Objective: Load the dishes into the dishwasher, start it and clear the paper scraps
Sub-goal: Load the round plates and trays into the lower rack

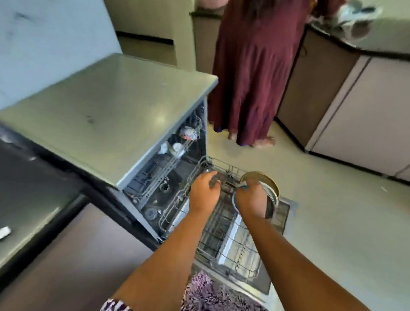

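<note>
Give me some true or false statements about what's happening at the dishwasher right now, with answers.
1. The dishwasher is open with its lower rack pulled out. True.
2. The right hand grips a round dish above that rack. True.
3. The upper rack is empty. False: a few cups or bowls sit in it.
4. The left hand rests on the dishwasher's top. False: it reaches down to the lower rack.
5. The person in the maroon dress is kneeling. False: that person stands by the counter.

upper-rack dishes point(187, 133) blurred, standing person point(254, 67) cropped above
</note>
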